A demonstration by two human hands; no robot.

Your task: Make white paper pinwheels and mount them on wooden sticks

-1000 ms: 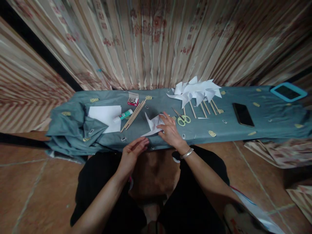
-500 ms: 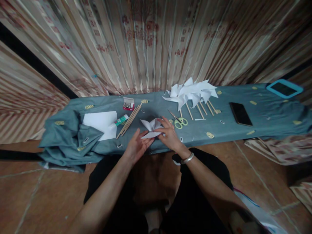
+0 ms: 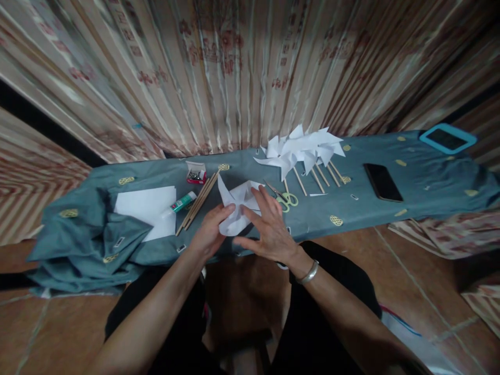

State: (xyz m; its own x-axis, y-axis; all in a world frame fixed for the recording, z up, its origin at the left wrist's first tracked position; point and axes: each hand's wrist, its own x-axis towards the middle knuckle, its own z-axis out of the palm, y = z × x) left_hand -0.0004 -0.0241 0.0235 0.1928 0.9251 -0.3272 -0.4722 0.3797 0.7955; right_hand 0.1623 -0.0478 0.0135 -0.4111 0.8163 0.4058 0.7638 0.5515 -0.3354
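Note:
A white paper pinwheel [image 3: 237, 208] with folded blades is held up over the front of the cloth-covered bench. My left hand [image 3: 213, 226] is closed on its lower left side, the thumb lying on the front near the centre. My right hand [image 3: 269, 221] has its fingers spread, with fingertips touching the right side of the paper and the thumb apart below it. Green-handled scissors [image 3: 289, 201] lie just beyond my right hand. Several thin wooden sticks [image 3: 198, 204] rest to the left of the pinwheel, beside a green glue stick [image 3: 183, 201].
Several finished white pinwheels [image 3: 304, 151] on sticks lie at the back. White paper sheets [image 3: 146, 205] and a small red box [image 3: 196, 174] of metal pieces are on the left. A black phone [image 3: 383, 182] and a blue-framed tablet [image 3: 448, 139] lie on the right. Bunched cloth [image 3: 89, 234] covers the left end.
The pinwheel has been raised and tilted so its front faces me. My left hand has closed on its edge, and my right fingers have spread. The view has shifted slightly.

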